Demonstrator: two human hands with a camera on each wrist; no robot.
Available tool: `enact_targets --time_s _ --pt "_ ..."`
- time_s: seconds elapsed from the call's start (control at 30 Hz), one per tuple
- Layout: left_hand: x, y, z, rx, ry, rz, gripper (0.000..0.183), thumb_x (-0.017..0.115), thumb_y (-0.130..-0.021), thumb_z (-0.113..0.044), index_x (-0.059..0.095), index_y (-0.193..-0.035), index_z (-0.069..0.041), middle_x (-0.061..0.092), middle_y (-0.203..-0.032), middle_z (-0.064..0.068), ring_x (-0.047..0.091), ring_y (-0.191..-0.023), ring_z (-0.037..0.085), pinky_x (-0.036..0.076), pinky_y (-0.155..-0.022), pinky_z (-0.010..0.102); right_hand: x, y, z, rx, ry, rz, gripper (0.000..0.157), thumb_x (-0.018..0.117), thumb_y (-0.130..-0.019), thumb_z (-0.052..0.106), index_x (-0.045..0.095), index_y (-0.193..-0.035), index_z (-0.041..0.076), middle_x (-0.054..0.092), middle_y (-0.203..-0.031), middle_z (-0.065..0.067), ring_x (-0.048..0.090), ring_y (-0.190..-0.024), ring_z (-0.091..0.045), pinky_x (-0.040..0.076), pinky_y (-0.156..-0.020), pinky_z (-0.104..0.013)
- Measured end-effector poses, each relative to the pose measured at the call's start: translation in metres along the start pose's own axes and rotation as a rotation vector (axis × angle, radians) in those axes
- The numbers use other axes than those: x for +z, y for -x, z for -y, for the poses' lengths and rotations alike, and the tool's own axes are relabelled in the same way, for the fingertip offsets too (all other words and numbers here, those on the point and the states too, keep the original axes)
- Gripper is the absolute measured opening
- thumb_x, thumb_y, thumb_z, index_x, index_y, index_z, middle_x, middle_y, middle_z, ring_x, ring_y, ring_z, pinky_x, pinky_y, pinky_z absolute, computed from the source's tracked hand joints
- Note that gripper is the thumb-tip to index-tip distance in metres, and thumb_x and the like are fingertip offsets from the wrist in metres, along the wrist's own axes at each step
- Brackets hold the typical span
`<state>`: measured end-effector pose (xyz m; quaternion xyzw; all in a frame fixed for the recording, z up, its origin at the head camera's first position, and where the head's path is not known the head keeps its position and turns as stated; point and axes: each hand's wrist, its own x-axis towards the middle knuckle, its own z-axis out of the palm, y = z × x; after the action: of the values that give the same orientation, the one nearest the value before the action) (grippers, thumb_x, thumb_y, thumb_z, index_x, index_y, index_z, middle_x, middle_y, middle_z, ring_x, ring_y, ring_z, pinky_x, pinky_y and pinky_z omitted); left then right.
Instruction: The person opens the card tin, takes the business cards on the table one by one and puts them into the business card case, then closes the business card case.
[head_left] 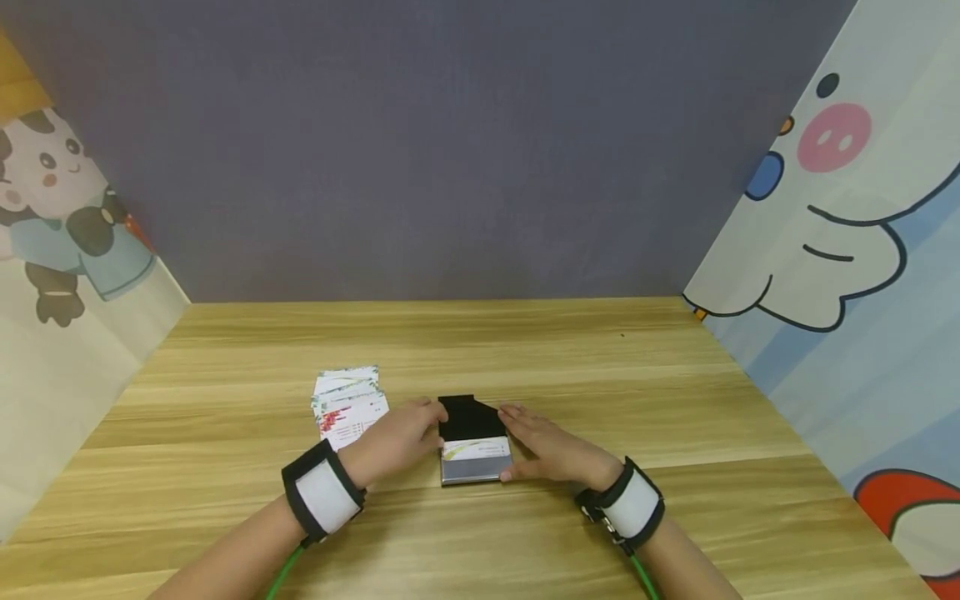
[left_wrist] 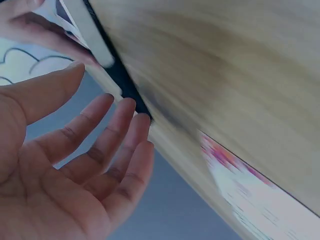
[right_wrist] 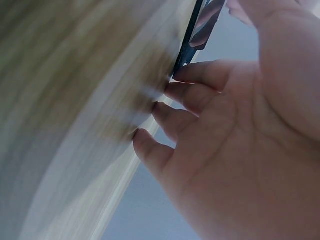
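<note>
In the head view a business card case (head_left: 476, 471) lies flat on the table, with a black upper part and a silvery-grey front. A white business card (head_left: 474, 449) with a yellow-green pattern shows across its middle. My left hand (head_left: 397, 437) is at the case's left edge; its fingers are loosely bent in the left wrist view and do not wrap round it. Along the right edge, my right hand (head_left: 551, 446) touches the case with extended fingers and thumb. In the right wrist view its fingertips (right_wrist: 145, 140) reach the tabletop.
A fanned stack of printed business cards (head_left: 348, 404) lies left of the case, just beyond my left wrist. The wooden table (head_left: 600, 358) meets a grey panel (head_left: 450, 150) at the back. Cartoon-printed sheets (head_left: 847, 275) stand at both sides.
</note>
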<state>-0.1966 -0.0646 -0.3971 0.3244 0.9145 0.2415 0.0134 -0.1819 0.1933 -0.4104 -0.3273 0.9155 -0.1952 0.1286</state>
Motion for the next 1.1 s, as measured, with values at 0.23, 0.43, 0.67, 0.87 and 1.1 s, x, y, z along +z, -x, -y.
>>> enact_targets --time_s 0.23,0.43,0.67,0.87,1.1 --pt "-0.013 0.015 0.021 -0.042 -0.051 -0.088 0.025 0.070 -0.075 -0.011 0.063 -0.097 -0.001 0.062 -0.090 0.012 0.057 -0.082 0.024 0.052 -0.073 0.040 -0.001 0.000 0.001 -0.014 0.003 0.002 0.088 0.058 -0.080 0.049 0.021 -0.140 -0.004 0.019 -0.148 -0.025 0.015 -0.134 -0.037 0.021 -0.108 -0.056" --pt "-0.025 0.028 0.038 -0.150 -0.115 -0.089 0.030 0.073 -0.072 -0.013 0.062 -0.098 -0.002 0.062 -0.096 0.015 0.055 -0.088 0.032 0.051 -0.076 0.046 -0.002 0.000 0.001 -0.014 0.002 0.007 0.088 0.057 -0.081 0.049 0.020 -0.140 -0.004 0.018 -0.149 -0.025 0.014 -0.135 -0.037 0.020 -0.108 -0.055" --pt "-0.038 0.047 0.057 -0.219 -0.165 -0.067 0.049 0.077 -0.066 -0.017 0.059 -0.105 0.006 0.058 -0.097 0.021 0.052 -0.087 0.037 0.049 -0.078 0.051 -0.002 0.000 0.001 -0.014 -0.002 0.007 0.087 0.057 -0.082 0.048 0.020 -0.140 -0.005 0.018 -0.148 -0.025 0.013 -0.135 -0.038 0.020 -0.108 -0.055" --pt "-0.044 0.059 0.066 -0.243 -0.176 -0.057 0.055 0.080 -0.061 -0.020 0.059 -0.104 0.006 0.057 -0.092 0.018 0.052 -0.081 0.032 0.049 -0.074 0.050 -0.002 0.001 0.003 -0.017 -0.007 0.003 0.087 0.058 -0.081 0.047 0.021 -0.140 -0.005 0.018 -0.148 -0.026 0.014 -0.134 -0.039 0.020 -0.108 -0.056" --pt "-0.046 0.064 0.069 -0.263 -0.185 -0.045 0.052 0.081 -0.060 -0.020 0.061 -0.101 0.005 0.053 -0.084 0.011 0.047 -0.074 0.025 0.047 -0.068 0.044 -0.003 0.002 0.004 -0.016 -0.010 -0.004 0.086 0.059 -0.081 0.046 0.021 -0.140 -0.005 0.019 -0.148 -0.026 0.014 -0.134 -0.039 0.021 -0.108 -0.056"
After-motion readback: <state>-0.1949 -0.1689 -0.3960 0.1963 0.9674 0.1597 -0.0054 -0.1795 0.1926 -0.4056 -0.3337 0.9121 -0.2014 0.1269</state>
